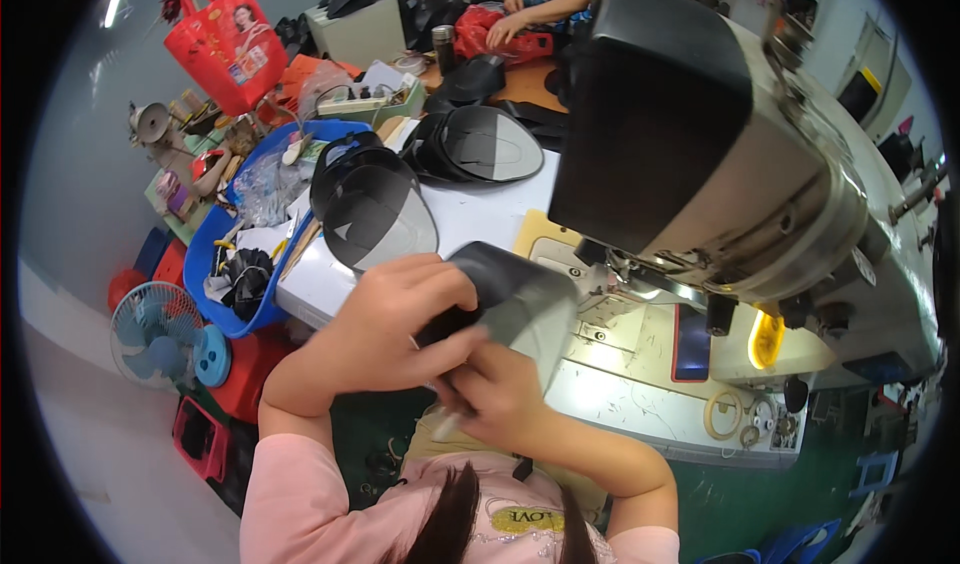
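In front of my body, I hold a black-and-grey curved piece [525, 309], its right side smeared by motion. My left hand [410, 309] is closed on its left edge, fingers bent over the black part. Just below, my right hand [495, 389] is closed at the lower edge of the same piece. A small pale thing [446, 426] shows under the right hand, too blurred to name. The piece hangs left of the sewing machine's head [650, 124], over the front of the machine bed [610, 324].
Stacked black-and-grey pieces [378, 219] lie on the white table, with another stack [490, 144] behind. Left stands a blue basket [205, 254] holding plastic bags and scraps. A dark phone-like slab [690, 344] rests on the machine bed. Across the table, another person's hands [510, 26] touch a red bag.
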A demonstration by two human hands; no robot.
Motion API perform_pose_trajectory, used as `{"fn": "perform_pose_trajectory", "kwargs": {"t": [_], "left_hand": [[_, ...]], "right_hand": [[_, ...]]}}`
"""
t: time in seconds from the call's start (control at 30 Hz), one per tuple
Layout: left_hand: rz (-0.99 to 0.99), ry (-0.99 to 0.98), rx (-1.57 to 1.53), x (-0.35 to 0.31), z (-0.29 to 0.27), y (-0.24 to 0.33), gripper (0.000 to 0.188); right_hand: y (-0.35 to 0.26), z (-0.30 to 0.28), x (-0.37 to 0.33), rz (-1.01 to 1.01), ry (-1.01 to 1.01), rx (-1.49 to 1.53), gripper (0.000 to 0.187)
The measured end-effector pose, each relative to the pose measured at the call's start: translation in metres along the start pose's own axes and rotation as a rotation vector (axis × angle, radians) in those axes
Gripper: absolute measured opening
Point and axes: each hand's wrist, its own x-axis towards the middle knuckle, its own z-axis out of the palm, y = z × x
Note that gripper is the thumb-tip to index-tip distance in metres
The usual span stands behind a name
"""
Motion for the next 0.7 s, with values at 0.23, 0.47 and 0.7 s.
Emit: {"fn": "perform_pose_trajectory", "kwargs": {"t": [0.23,0.47,0.7], "left_hand": [[0.225,-0.150,-0.696,0.004,0.052,-0.061,0.048],[0.499,0.194,-0.077,0.039,0.124,-0.048,0.020],[0.573,0.174,0.095,0.051,0.132,-0.035,0.012]], "right_hand": [[0.042,-0.085,-0.042,0.435,-0.073,0.977,0.023],[0.061,-0.138,-0.080,0.588,0.143,-0.094,0.035],[0.020,-0.135,-0.071,0.330,0.115,-0.486,0.059]]}}
